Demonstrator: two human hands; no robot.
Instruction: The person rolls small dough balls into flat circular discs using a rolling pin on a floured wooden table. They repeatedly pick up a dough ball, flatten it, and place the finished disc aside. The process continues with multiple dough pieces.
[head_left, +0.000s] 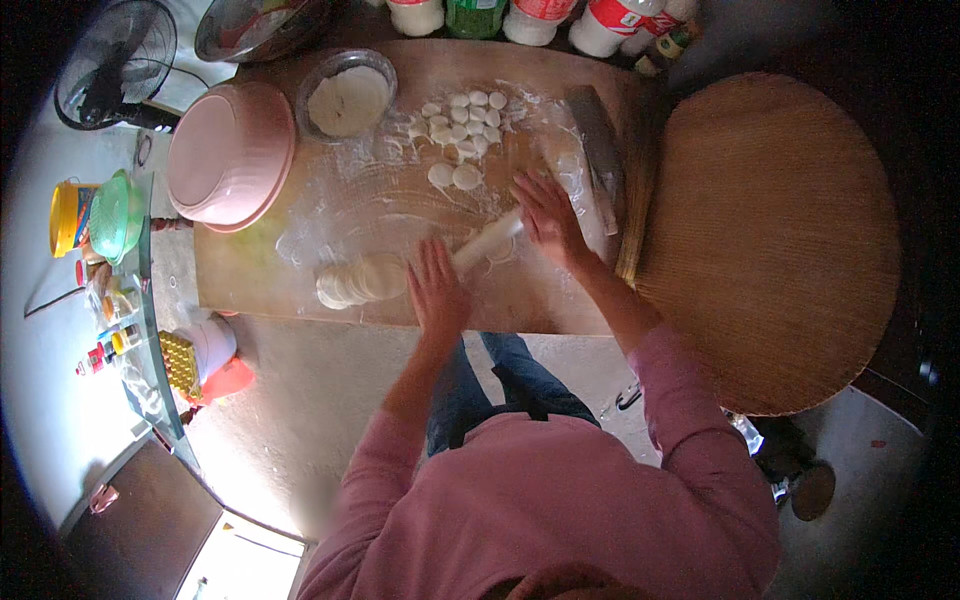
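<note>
A pale rolling pin (488,239) lies slantwise on the floury wooden board (340,215). My left hand (437,285) rests over its near left end, fingers stretched out. At its far right end lies my right hand (548,215), fingers also extended, palm down on the pin. Part of a thin dough round (497,254) shows by the pin; my hands and the pin hide the rest. Just left of my left hand is an overlapping stack of rolled dough wrappers (360,280). Beyond the pin sit several small dough pieces (465,125) and two flattened dough discs (453,176).
A pink basin (228,160) stands at the board's left, beside a bowl of flour (348,100). Dark wooden strips (597,150) and a straw brush (640,190) lie along the right edge. A big round woven tray (775,245) is farther right. Bottles and jars (530,20) line the back.
</note>
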